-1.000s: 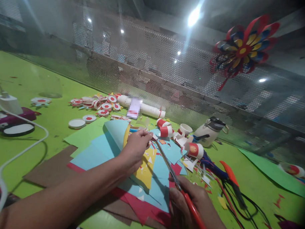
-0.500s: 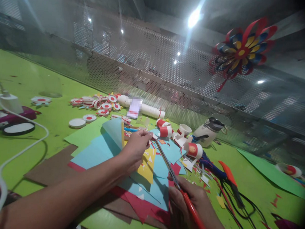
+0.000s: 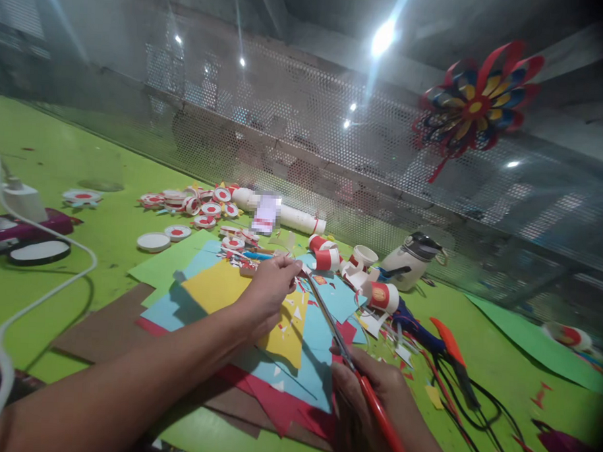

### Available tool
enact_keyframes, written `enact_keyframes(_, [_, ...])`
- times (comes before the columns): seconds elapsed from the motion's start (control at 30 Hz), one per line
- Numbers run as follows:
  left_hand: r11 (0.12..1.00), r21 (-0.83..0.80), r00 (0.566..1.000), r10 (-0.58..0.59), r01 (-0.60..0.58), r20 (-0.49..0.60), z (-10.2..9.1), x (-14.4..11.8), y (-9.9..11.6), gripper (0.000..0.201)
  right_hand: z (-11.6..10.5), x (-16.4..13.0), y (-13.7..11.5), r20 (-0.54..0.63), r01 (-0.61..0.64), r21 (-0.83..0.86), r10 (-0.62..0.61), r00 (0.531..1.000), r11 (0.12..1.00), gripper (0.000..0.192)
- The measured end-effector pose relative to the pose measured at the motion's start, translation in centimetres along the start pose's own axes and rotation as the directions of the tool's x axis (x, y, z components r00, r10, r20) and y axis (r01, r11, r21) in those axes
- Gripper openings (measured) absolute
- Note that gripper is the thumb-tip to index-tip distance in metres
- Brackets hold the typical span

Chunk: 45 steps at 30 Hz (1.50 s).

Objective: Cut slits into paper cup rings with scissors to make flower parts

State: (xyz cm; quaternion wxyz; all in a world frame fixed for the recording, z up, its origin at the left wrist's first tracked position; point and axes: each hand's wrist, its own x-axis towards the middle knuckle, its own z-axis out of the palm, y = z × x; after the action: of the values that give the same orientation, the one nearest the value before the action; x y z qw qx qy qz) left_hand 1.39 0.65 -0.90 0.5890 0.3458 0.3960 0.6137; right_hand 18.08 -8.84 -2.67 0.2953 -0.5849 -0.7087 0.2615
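My left hand (image 3: 272,287) is closed in a pinch over the paper stack, on a small white and red scrap (image 3: 304,267) mostly hidden by the fingertips. My right hand (image 3: 372,393) is wrapped round the red-handled scissors (image 3: 332,321). Their blades point up and left, and the tips meet the scrap. Below both hands lie a yellow paper sheet (image 3: 215,285) with small cut bits on it, light blue paper (image 3: 316,385) and red paper (image 3: 275,410). Red and white paper cups (image 3: 327,258), some cut, sit just beyond the hands.
Round red-and-white paper pieces (image 3: 210,211) are heaped at the back left. A white tube (image 3: 302,221), a jug (image 3: 412,259) and a glue gun (image 3: 450,346) with cords stand around. A white cable (image 3: 46,296) crosses the left side. A paper flower (image 3: 478,107) hangs above.
The raised blue and yellow paper left of my left hand has dropped flat, with yellow now facing up. Both hands and the scissors stay almost in place.
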Motion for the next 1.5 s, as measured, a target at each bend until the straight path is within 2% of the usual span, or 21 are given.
enact_keyframes(0.13, [1.0, 0.005, 1.0, 0.013, -0.013, 0.013, -0.1, 0.3, -0.2, 0.021, -0.3, 0.2, 0.0, 0.05, 0.023, -0.048, -0.02, 0.999, 0.999, 0.041])
enact_keyframes(0.27, [0.998, 0.052, 0.999, 0.029, -0.031, 0.042, -0.4, 0.7, -0.1, 0.016, -0.8, 0.3, -0.2, 0.055, 0.044, -0.011, -0.043, 0.998, 0.999, 0.042])
enact_keyframes(0.47, [0.998, 0.05, 0.996, 0.025, -0.029, 0.085, -0.8, 1.2, 0.0, 0.01, -1.6, 0.6, -0.1, 0.123, 0.113, 0.026, -0.115, 0.986, 0.993, 0.044])
enact_keyframes(0.6, [0.999, 0.021, 0.99, 0.027, -0.03, 0.138, -0.8, 1.1, 0.0, 0.012, -1.8, 0.6, -0.1, 0.142, 0.101, 0.057, -0.108, 0.984, 0.993, 0.043])
enact_keyframes(0.87, [0.998, 0.055, 0.99, -0.007, -0.001, 0.138, -0.6, 0.5, 0.6, 0.014, -2.2, 0.7, 0.1, 0.189, 0.114, 0.011, -0.114, 0.975, 0.993, 0.045])
enact_keyframes(1.2, [0.997, 0.075, 0.986, -0.005, -0.007, 0.169, -0.7, 0.6, 0.7, 0.016, -2.4, 0.5, 0.4, 0.142, 0.068, -0.045, -0.061, 0.988, 0.997, 0.053])
enact_keyframes(1.5, [0.992, 0.125, 0.985, -0.017, -0.004, 0.174, -0.7, 0.6, 0.7, 0.016, -2.7, 0.6, 0.8, 0.181, 0.079, -0.054, -0.068, 0.981, 0.995, 0.054])
